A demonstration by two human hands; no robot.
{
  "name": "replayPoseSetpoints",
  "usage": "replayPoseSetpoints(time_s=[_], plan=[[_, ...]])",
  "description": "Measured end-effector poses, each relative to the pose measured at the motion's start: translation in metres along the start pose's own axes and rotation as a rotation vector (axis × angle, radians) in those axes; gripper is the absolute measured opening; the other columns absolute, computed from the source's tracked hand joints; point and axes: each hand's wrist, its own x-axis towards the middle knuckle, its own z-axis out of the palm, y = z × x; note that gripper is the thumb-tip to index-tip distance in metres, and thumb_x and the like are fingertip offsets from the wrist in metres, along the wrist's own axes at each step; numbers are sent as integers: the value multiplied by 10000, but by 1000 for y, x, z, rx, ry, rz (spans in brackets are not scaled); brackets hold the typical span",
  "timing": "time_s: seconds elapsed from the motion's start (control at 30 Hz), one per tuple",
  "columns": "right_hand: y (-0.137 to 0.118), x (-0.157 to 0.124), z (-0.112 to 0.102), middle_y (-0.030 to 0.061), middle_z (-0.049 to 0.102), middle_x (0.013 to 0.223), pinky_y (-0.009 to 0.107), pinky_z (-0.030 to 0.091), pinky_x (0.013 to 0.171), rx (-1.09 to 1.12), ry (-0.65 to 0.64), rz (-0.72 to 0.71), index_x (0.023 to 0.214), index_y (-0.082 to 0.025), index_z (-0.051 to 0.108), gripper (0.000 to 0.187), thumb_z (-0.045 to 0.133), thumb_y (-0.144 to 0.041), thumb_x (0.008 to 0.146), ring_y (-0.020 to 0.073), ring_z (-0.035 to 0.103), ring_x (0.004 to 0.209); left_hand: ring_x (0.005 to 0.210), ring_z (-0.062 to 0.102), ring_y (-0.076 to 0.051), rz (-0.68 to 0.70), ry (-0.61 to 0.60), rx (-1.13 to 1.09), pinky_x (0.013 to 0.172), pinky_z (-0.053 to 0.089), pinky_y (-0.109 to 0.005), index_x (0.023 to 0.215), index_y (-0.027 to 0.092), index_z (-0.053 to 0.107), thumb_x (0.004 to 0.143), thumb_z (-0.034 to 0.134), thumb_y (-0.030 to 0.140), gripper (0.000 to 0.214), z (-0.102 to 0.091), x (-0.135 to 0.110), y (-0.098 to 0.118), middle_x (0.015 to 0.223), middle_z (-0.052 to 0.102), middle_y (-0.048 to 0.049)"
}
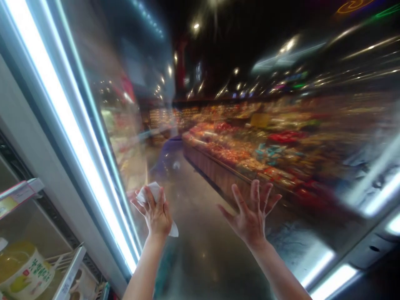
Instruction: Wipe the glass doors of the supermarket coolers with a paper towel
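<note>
My left hand (156,214) presses a crumpled white cloth (151,192) flat against the glass of an open cooler door (200,233). The cloth sticks out above and below the hand. My right hand (251,216) lies on the same glass to the right, fingers spread wide and holding nothing. The glass reflects or shows a blurred shop aisle.
A bright lit door frame (78,141) runs diagonally at the left. Behind it are cooler shelves with a price rail (18,193) and a yellow tub with a printed label (23,271). Blurred displays of packaged goods (250,146) fill the right.
</note>
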Motion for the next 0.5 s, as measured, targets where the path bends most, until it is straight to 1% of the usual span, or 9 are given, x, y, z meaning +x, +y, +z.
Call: replayPoseSetpoints(time_s=[0.07, 0.1, 0.13, 0.2, 0.27, 0.33, 0.4, 0.47, 0.5], plan=[[28, 13, -8, 90, 5, 1749, 816, 143, 1172, -21, 55, 39, 1637, -376, 236, 978, 775, -560, 842, 495, 24, 1575, 1571, -133, -336, -20, -1, -9, 1194, -138, -733, 1571, 358, 329, 980, 479, 227, 624, -1, 33, 15, 1723, 48, -40], [40, 17, -12, 95, 16, 1749, 816, 157, 1168, -26, 77, 55, 1635, -366, 252, 960, 769, -552, 848, 500, 36, 1573, 1571, -139, -341, -22, 5, -6, 1193, -139, -735, 1584, 339, 302, 984, 475, 234, 633, 1, 44, 24, 1725, 28, -50], [50, 18, -15, 100, 29, 1749, 818, 162, 1165, -28, 90, 66, 1633, -357, 262, 945, 760, -550, 854, 501, 43, 1573, 1574, -133, -346, 4, 12, 8, 1196, -130, -739, 1596, 327, 263, 985, 473, 236, 653, 3, 49, 35, 1724, 11, -59], [64, 14, -20, 105, 45, 1748, 822, 155, 1163, -23, 84, 75, 1636, -350, 254, 935, 743, -557, 867, 492, 43, 1576, 1589, -79, -331, 142, 16, 13, 1217, -107, -724, 1605, 347, 196, 978, 489, 225, 703, 11, 38, 60, 1721, 16, -57], [74, 5, -22, 98, 51, 1749, 822, 154, 1165, -17, 54, 70, 1639, -362, 229, 929, 725, -565, 880, 474, 35, 1582, 1600, -6, -275, 259, -3, -12, 1253, -92, -672, 1586, 430, 181, 963, 514, 198, 744, 21, 19, 83, 1714, 74, 7], [85, 2, -26, 90, 77, 1749, 812, 183, 1166, -15, 33, 64, 1639, -371, 220, 908, 707, -558, 896, 456, 32, 1588, 1601, -28, -256, 294, -3, -31, 1258, -112, -653, 1586, 424, 195, 956, 522, 182, 750, 29, 18, 104, 1712, 69, 21], [102, 7, -32, 98, 130, 1742, 799, 232, 1159, -20, 28, 85, 1635, -361, 244, 891, 706, -547, 896, 457, 54, 1588, 1601, -46, -284, 283, 4, -47, 1247, -122, -676, 1588, 398, 234, 965, 529, 221, 712, 34, 42, 123, 1719, 61, 3], [121, 16, -39, 111, 184, 1729, 774, 284, 1152, -26, 43, 148, 1627, -348, 282, 868, 710, -532, 895, 462, 106, 1582, 1601, -5, -336, 203, 18, -57, 1224, -124, -727, 1580, 384, 290, 980, 507, 257, 650, 39, 72, 145, 1726, 73, -22], [130, 20, -43, 112, 199, 1725, 757, 306, 1151, -27, 50, 182, 1624, -346, 294, 857, 710, -527, 896, 463, 130, 1578, 1599, -24, -351, 182, 22, -57, 1213, -120, -750, 1585, 371, 286, 983, 504, 275, 647, 41, 81, 156, 1728, 83, -30]])
